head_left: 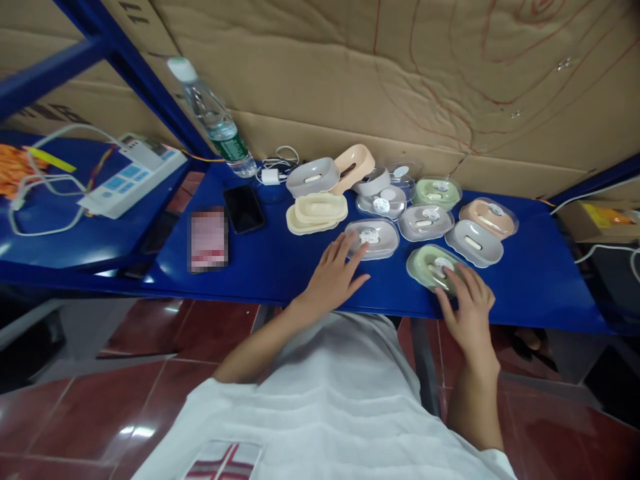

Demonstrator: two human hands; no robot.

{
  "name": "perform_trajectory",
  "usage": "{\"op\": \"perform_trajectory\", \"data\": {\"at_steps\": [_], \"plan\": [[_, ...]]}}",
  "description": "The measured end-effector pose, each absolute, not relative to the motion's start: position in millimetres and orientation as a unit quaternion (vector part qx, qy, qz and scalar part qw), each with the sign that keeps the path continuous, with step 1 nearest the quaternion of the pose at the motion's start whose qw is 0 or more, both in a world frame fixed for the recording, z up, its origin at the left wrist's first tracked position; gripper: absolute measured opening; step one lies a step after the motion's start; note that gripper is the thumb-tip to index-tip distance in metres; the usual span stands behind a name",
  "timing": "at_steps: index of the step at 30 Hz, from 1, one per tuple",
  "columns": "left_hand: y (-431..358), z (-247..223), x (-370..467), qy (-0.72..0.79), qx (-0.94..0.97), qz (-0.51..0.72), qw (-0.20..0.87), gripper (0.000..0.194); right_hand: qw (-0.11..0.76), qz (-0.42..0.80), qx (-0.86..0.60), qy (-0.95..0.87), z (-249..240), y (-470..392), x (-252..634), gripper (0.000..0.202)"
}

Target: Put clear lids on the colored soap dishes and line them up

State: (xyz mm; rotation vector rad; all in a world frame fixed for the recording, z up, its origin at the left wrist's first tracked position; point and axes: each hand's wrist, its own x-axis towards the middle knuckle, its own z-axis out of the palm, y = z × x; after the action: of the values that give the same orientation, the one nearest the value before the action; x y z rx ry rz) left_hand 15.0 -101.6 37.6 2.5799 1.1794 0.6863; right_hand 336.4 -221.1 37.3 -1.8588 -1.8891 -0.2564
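My left hand [337, 275] has its fingers spread at the left edge of a grey dish with a clear lid and a white label [381, 240]. Near the front edge, my right hand [466, 297] rests its fingertips on a green lidded dish [425, 264], thumb apart from the fingers. Behind them sit a grey lidded dish [425, 223], an uncovered grey dish [474, 243], a peach lidded dish [489, 217] and another green one [436, 193]. Cream oval trays [320, 208] overlap to the left, below a grey dish [313, 177] and a tilted peach dish [354, 167].
On the blue table [270, 267] are a black phone [244, 208], a blurred pink item [208, 239], a white charger [271, 177] and an upright water bottle [220, 127]. A power strip [133, 183] lies on the left surface. Cardboard [310, 73] stands behind.
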Motion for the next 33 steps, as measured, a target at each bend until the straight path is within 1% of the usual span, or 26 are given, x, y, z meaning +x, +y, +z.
{"op": "perform_trajectory", "data": {"at_steps": [3, 5, 7, 10, 14, 17, 20, 23, 25, 28, 30, 33], "plan": [[-116, 36, 32, 0.367, 0.897, 0.214, 0.123, 0.066, 0.255, -0.123, -0.694, -0.662, 35, -214, 329, 0.063], [-119, 37, 42, 0.327, 0.913, 0.202, 0.138, 0.07, 0.269, -0.113, -0.67, -0.683, 33, -208, 315, 0.067], [-114, 40, 49, 0.281, 0.926, 0.2, 0.156, 0.072, 0.264, -0.094, -0.632, -0.722, 31, -202, 300, 0.063], [-97, 46, 47, 0.248, 0.932, 0.211, 0.158, 0.068, 0.246, -0.08, -0.602, -0.756, 28, -197, 286, 0.054], [-66, 61, 27, 0.312, 0.922, 0.213, 0.087, 0.061, 0.252, -0.086, -0.607, -0.749, 22, -199, 290, 0.049], [-40, 77, 9, 0.383, 0.899, 0.211, 0.01, 0.061, 0.257, -0.097, -0.616, -0.738, 18, -204, 301, 0.048], [-10, 91, -1, 0.427, 0.874, 0.23, -0.039, 0.062, 0.255, -0.102, -0.627, -0.729, 16, -206, 315, 0.047], [21, 98, -1, 0.462, 0.85, 0.245, -0.056, 0.06, 0.261, -0.092, -0.625, -0.73, 17, -205, 332, 0.048], [38, 95, 4, 0.472, 0.844, 0.248, -0.059, 0.057, 0.288, -0.097, -0.618, -0.725, 18, -207, 345, 0.05], [56, 86, 12, 0.466, 0.844, 0.261, -0.053, 0.048, 0.33, -0.164, -0.636, -0.678, 17, -212, 362, 0.051], [62, 81, 17, 0.462, 0.842, 0.275, -0.049, 0.039, 0.308, -0.199, -0.667, -0.649, 13, -216, 368, 0.05], [63, 81, 22, 0.46, 0.841, 0.282, -0.043, 0.03, 0.255, -0.184, -0.701, -0.64, 8, -217, 370, 0.052]]}}
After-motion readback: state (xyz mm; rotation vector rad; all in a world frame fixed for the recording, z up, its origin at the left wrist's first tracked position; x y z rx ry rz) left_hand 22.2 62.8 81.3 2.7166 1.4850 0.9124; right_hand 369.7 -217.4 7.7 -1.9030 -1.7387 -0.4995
